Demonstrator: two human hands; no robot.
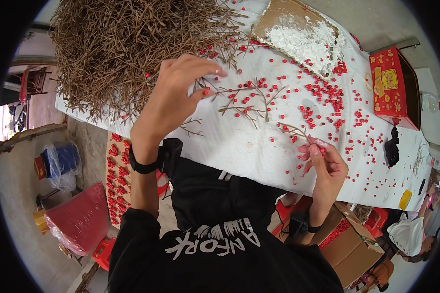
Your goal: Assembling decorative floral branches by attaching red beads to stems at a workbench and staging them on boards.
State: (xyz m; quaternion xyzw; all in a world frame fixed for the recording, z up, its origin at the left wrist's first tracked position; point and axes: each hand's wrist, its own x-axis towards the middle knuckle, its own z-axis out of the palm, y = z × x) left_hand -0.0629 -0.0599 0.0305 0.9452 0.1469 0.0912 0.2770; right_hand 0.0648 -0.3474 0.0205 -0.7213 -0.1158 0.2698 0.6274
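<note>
Left hand (173,93) arched over the white tablecloth (225,141), thumb and forefinger parted; right hand (331,166) lower, fingers curled at the end of a twig (293,129), whether gripping it I cannot tell; the twig is thin, brown, above the cloth, red berries (294,138) beside it

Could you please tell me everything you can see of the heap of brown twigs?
The heap of brown twigs is a dense tangle of thin, forked stems with a matte, woody look; real or imitation, I cannot tell. They lie at many angles on the white table cover, at the upper left, the pile running out of the picture at the top. Red berries are scattered about its right fringe. The left hand overlaps its lower right side; contact is unclear.
</note>
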